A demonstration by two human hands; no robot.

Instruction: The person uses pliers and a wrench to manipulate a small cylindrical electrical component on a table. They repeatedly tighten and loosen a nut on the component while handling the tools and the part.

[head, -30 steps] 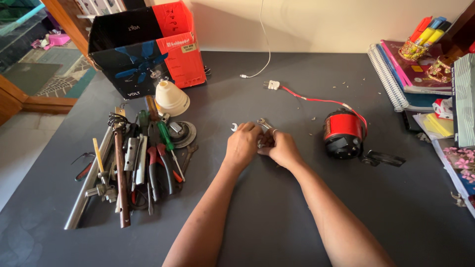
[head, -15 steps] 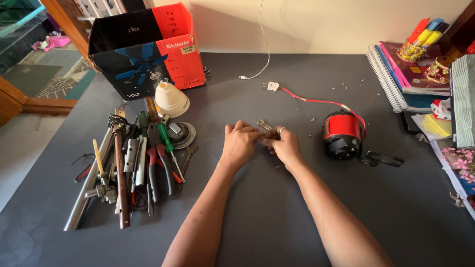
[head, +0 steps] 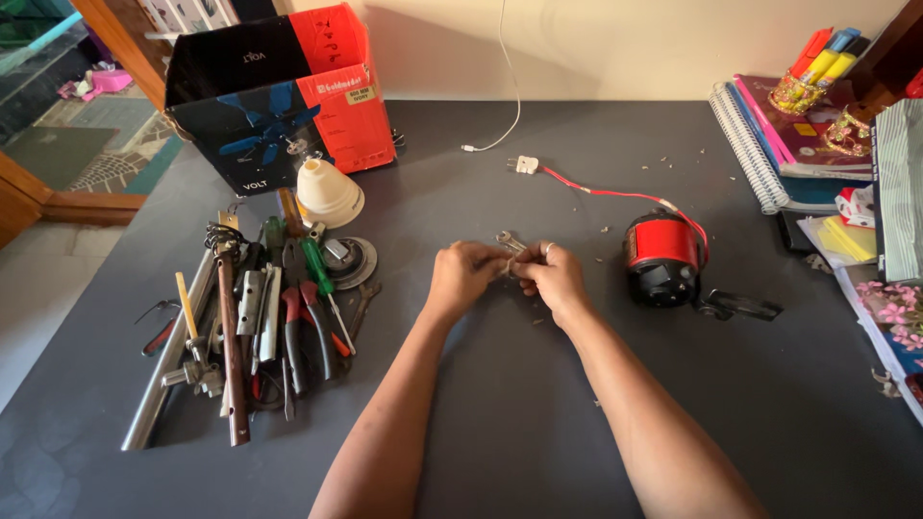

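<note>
My left hand [head: 463,276] and my right hand [head: 549,276] meet at the middle of the dark table [head: 500,432], both closed around a small metal part [head: 511,244] whose silvery end sticks out above the fingers. Most of the part is hidden by the fingers. A ring shows on my right hand. Just right of my right hand stands a red and black motor [head: 661,258] with a red wire [head: 601,192] running to a white plug [head: 525,164].
A heap of hand tools [head: 255,317], with pliers, screwdrivers and metal bars, lies at the left. A cream cone-shaped part [head: 329,192] and a black and red cardboard box [head: 279,91] stand behind it. Notebooks and pens [head: 808,115] fill the right edge. A white cable [head: 505,86] hangs at the back.
Both hands have shifted slightly on the small metal part and stay closed on it. The motor and tools have not moved.
</note>
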